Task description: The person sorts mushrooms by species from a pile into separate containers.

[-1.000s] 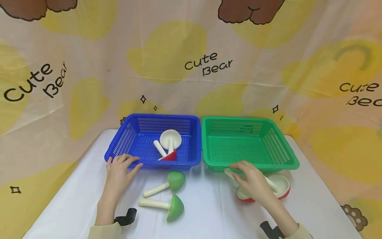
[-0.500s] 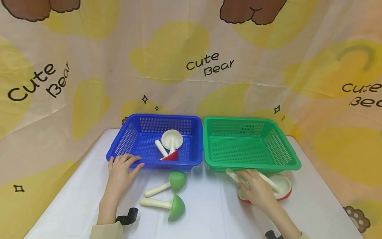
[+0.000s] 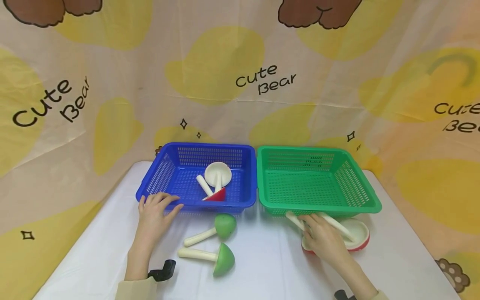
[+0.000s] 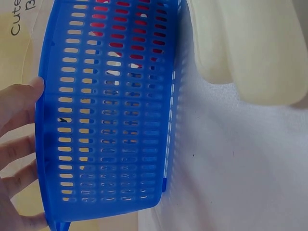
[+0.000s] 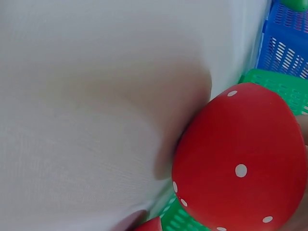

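My right hand (image 3: 327,241) pinches the pale stem (image 3: 295,220) of a red toy mushroom in front of the green basket (image 3: 318,209). Its red cap (image 5: 240,163) with white dots fills much of the right wrist view; in the head view the hand covers most of it. Just to the right lies a second red mushroom (image 3: 359,233), hollow white side up, its stem pointing toward the basket. With relaxed fingers my left hand (image 3: 153,218) rests on the front rim of the blue basket (image 3: 210,204), fingertips touching the edge in the left wrist view.
Two green toy mushrooms (image 3: 225,260) lie on the white tablecloth (image 3: 258,266) before the blue basket. Inside that basket are a white-faced mushroom (image 3: 217,173) and a red-capped one (image 3: 217,195). The baskets stand side by side against a printed cloth backdrop (image 3: 210,62).
My right hand's fingers have come down and closed around the mushroom stem. The left hand keeps its place on the blue rim, and the head view has shifted slightly.
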{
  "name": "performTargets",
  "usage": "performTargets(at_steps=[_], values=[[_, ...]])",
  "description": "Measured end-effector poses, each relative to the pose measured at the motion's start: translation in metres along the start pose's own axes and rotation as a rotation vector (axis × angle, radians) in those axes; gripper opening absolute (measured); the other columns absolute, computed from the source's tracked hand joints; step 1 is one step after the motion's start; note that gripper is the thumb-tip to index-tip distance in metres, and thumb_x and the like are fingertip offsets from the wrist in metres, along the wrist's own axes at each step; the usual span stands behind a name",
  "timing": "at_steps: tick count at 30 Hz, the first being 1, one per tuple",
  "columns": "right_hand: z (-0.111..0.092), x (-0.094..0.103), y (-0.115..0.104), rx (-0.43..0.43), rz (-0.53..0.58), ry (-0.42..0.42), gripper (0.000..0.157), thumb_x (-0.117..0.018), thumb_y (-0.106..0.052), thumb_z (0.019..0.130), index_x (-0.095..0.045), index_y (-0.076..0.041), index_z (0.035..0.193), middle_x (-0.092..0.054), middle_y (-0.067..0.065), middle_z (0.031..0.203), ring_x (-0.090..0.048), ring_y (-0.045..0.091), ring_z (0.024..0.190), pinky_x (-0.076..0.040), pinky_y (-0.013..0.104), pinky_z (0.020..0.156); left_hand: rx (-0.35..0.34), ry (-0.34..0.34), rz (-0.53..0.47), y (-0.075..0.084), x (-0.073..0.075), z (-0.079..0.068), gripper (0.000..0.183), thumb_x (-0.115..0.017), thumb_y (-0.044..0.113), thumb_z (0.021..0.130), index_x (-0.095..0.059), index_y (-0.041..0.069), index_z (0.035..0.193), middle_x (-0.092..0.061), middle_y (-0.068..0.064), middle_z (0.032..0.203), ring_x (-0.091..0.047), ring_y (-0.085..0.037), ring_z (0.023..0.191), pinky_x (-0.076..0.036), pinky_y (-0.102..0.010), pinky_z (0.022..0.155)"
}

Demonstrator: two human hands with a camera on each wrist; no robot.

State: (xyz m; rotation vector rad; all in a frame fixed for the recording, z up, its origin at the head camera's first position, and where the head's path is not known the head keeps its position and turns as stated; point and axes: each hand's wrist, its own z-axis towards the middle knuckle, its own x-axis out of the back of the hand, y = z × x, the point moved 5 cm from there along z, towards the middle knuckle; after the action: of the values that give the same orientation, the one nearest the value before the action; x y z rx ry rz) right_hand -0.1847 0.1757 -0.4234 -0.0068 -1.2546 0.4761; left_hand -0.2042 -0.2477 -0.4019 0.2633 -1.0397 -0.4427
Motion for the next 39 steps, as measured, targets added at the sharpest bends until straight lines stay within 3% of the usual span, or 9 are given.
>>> performTargets(at_steps=[14, 23, 30, 39], values=[[0.0, 0.0, 0.005, -0.012, 0.027, -0.006, 0.04, -0.066, 0.001, 0.075, -0.066, -0.015, 0.111, -0.067, -0.003, 0.096, -0.053, 0.007, 0.079, -0.044, 0.022, 0.06, 0.003, -0.009, -0.004, 0.001, 0.001, 0.001, 0.025, -0.074, 0.022, 0.084, -0.07, 0.008, 0.105, -0.065, -0.013, 0.103, -0.05, -0.039, 0.11, -0.014, -0.073, 0.108], [-0.003, 0.003, 0.003, -0.042, 0.111, -0.013, 0.043, -0.064, 0.003, 0.076, -0.065, -0.016, 0.114, -0.06, -0.006, 0.087, -0.046, 0.004, 0.07, -0.036, 0.017, 0.052, 0.001, -0.007, 0.003, 0.001, 0.001, 0.001, 0.026, -0.074, 0.022, 0.083, -0.07, 0.008, 0.105, -0.065, -0.013, 0.103, -0.05, -0.038, 0.11, -0.014, -0.073, 0.108], [-0.006, 0.009, -0.006, 0.006, 0.127, 0.04, 0.045, -0.069, 0.002, 0.074, -0.064, -0.015, 0.115, -0.067, -0.004, 0.093, -0.065, 0.011, 0.079, -0.05, 0.021, 0.061, -0.003, 0.0, 0.005, 0.0, 0.0, 0.001, 0.026, -0.075, 0.022, 0.083, -0.07, 0.008, 0.104, -0.065, -0.013, 0.102, -0.05, -0.039, 0.109, -0.015, -0.073, 0.107], [-0.006, 0.015, -0.018, -0.001, 0.174, 0.018, 0.045, -0.07, 0.001, 0.074, -0.064, -0.016, 0.115, -0.065, -0.005, 0.09, -0.061, 0.005, 0.075, -0.053, 0.022, 0.064, 0.002, -0.007, 0.006, 0.0, 0.001, 0.0, 0.026, -0.074, 0.023, 0.083, -0.07, 0.008, 0.104, -0.065, -0.013, 0.103, -0.05, -0.039, 0.11, -0.015, -0.073, 0.108]])
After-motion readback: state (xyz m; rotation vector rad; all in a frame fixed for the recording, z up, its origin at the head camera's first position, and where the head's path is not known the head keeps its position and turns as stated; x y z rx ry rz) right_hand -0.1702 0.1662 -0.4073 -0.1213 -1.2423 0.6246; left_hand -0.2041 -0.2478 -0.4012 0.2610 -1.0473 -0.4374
